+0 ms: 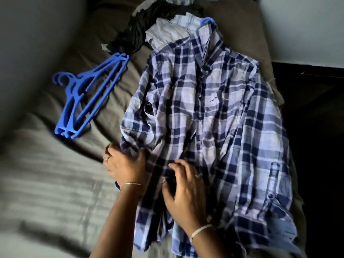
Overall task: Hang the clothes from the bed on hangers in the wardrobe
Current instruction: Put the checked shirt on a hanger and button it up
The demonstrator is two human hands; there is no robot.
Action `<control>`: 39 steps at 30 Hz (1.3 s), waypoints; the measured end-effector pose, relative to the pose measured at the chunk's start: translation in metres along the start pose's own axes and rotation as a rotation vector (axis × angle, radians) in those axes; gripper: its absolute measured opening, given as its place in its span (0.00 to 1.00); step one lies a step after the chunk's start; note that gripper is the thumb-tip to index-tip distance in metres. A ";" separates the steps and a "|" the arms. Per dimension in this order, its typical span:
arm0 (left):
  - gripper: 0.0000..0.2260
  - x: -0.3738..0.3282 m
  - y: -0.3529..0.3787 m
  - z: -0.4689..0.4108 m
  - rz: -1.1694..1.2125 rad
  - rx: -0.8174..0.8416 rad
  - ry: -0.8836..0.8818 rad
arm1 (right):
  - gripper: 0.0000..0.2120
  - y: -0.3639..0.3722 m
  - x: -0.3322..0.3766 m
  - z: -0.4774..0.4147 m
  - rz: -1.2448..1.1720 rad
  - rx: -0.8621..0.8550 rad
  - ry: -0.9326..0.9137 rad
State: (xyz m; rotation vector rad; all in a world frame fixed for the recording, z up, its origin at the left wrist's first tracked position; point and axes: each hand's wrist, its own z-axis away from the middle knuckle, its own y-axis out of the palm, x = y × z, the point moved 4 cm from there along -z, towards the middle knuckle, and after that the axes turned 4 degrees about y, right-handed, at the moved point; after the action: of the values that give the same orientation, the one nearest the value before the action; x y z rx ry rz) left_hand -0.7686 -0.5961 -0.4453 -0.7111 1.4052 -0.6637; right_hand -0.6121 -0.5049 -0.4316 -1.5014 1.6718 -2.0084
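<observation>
Hands lie on the shirt (pixel 214 112): left hand (pixel 124 165) has its grip curled on the side edge; right hand (pixel 184 194) lies bent-fingered on the front, grip too blurred to tell. Shirt is spread on the bed (pixel 55 183), hanger (pixel 206 20) in its collar; spare hangers (pixel 89 95) to the left, clothes pile (pixel 149 34) beyond.

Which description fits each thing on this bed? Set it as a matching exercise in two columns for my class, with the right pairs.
Column A
1. plaid shirt
2. spare hangers
3. black clothes
4. hanger hook

Column B
a. sticks out at the shirt's collar
b. stacked on the bed, left of the shirt
c. spread out, front up
d. bundled beyond the collar

Pairs: 1-c; 2-b; 3-d; 4-a
</observation>
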 end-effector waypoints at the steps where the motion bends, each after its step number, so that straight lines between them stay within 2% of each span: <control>1: 0.38 0.015 0.001 -0.006 -0.025 0.091 -0.117 | 0.26 0.011 0.006 0.003 0.017 0.045 0.058; 2: 0.40 0.025 0.000 -0.012 -0.026 0.183 -0.169 | 0.34 0.020 0.009 0.005 0.009 0.065 0.160; 4: 0.37 0.036 0.000 -0.021 0.054 0.328 -0.183 | 0.47 0.034 0.007 0.008 -0.060 0.097 0.413; 6: 0.26 0.033 -0.003 -0.023 0.098 0.496 -0.167 | 0.53 0.045 0.004 0.006 -0.141 0.108 0.529; 8: 0.13 0.026 -0.001 -0.017 0.186 0.651 -0.155 | 0.47 0.055 -0.001 0.000 -0.298 0.125 0.597; 9: 0.09 0.020 0.001 -0.012 0.264 0.712 -0.161 | 0.41 0.058 -0.005 -0.002 -0.402 0.135 0.639; 11: 0.05 0.017 0.004 -0.007 0.413 0.759 -0.213 | 0.27 0.056 -0.007 -0.003 -0.590 0.131 0.730; 13: 0.06 0.018 0.006 -0.002 0.609 0.780 -0.328 | 0.13 0.050 -0.005 -0.002 -0.789 0.123 0.775; 14: 0.05 0.018 0.004 0.001 0.703 0.788 -0.398 | 0.09 0.046 -0.003 -0.002 -0.880 0.131 0.794; 17: 0.13 0.021 -0.002 0.013 0.903 0.817 -0.557 | 0.04 0.040 0.001 0.001 -1.082 0.197 0.913; 19: 0.14 0.026 -0.006 0.014 1.068 0.818 -0.655 | 0.02 0.043 0.002 0.007 -1.203 0.305 1.040; 21: 0.14 0.032 -0.008 0.010 1.236 0.822 -0.726 | 0.11 0.044 0.006 0.011 -1.338 0.412 1.123; 23: 0.17 0.038 -0.016 -0.001 1.309 0.772 -0.726 | 0.11 0.044 0.013 0.012 -1.435 0.471 1.134; 25: 0.16 0.043 -0.034 -0.024 1.323 0.668 -0.657 | 0.13 0.046 0.020 0.010 -1.507 0.551 1.112; 27: 0.17 0.045 -0.058 -0.048 1.258 0.556 -0.541 | 0.13 0.047 0.038 0.006 -1.549 0.656 1.060; 29: 0.13 0.040 -0.078 -0.067 1.083 0.438 -0.415 | 0.08 0.049 0.057 0.001 -1.537 0.748 0.969; 31: 0.06 0.033 -0.090 -0.080 0.896 0.270 -0.269 | 0.14 0.052 0.074 -0.002 -1.548 0.791 0.907; 32: 0.05 0.034 -0.093 -0.084 0.757 0.176 -0.180 | 0.15 0.054 0.080 -0.003 -1.583 0.824 0.895; 35: 0.25 0.046 -0.095 -0.081 0.104 -0.094 -0.030 | 0.19 0.059 0.088 0.001 -1.617 0.906 0.873; 36: 0.26 0.048 -0.097 -0.074 0.000 -0.174 0.029 | 0.20 0.062 0.086 0.004 -1.604 0.902 0.892; 38: 0.21 0.050 -0.087 -0.058 0.004 -0.214 0.199 | 0.21 0.067 0.080 0.011 -1.621 0.885 0.928; 39: 0.19 0.052 -0.078 -0.051 0.077 -0.136 0.241 | 0.22 0.068 0.077 0.014 -1.635 0.872 0.939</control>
State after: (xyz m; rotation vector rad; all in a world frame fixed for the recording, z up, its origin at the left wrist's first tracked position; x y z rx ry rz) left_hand -0.8162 -0.6887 -0.4194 -0.6964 1.7034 -0.6126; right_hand -0.6718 -0.5888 -0.4422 -1.5835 -1.2476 -3.5529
